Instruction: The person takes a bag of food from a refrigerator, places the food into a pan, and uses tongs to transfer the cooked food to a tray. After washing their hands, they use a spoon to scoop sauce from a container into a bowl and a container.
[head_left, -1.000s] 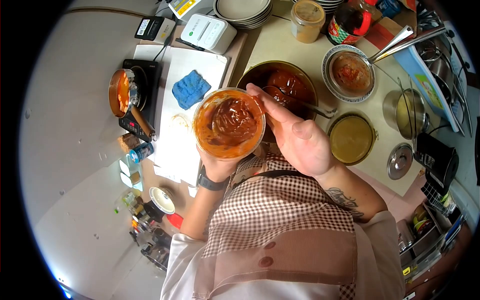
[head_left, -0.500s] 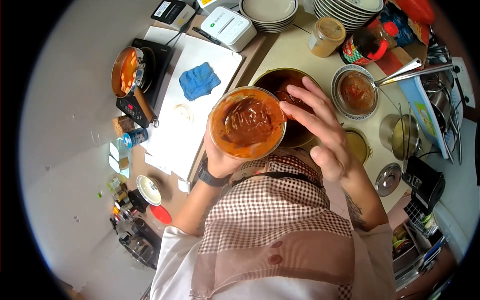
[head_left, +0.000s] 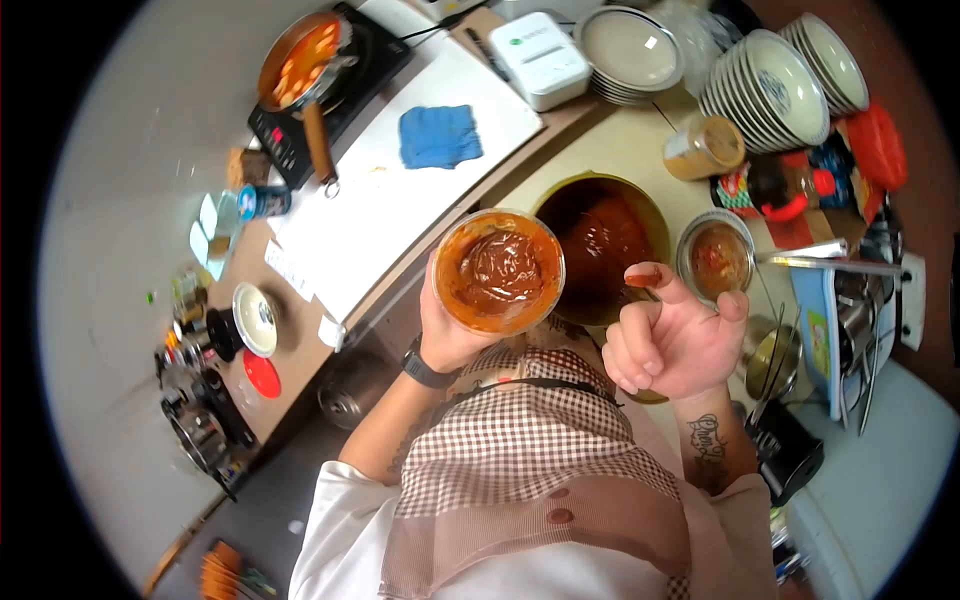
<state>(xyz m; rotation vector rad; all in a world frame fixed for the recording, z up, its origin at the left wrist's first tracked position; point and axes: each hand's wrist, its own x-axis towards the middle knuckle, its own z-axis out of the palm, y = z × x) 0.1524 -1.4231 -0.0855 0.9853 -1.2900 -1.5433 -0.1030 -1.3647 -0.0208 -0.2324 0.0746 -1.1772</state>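
Note:
My left hand (head_left: 452, 335) grips a clear round tub (head_left: 498, 272) by its side; reddish-brown paste lies inside and orange smears coat its wall. Palm up, my right hand (head_left: 680, 335) is raised in front of my body, to the right of the tub. Its index finger points out with red-brown paste on the tip, the thumb stands apart and the other fingers curl in; it holds nothing. Between and beyond my hands is a large pot (head_left: 650, 200) with dark red sauce, partly hidden by my right hand.
Back left, a pan (head_left: 310, 60) of red food sits on a black induction cooker (head_left: 378, 60). A blue cloth (head_left: 440, 137) lies on a white board (head_left: 360, 215). Stacked bowls (head_left: 765, 90), a jar (head_left: 705, 148) and a strainer bowl (head_left: 716, 255) are at the right.
My right hand has turned palm up, moved away from the tub's rim and now shows paste on its index fingertip. The tub sits slightly lower, and the view has shifted and rotated.

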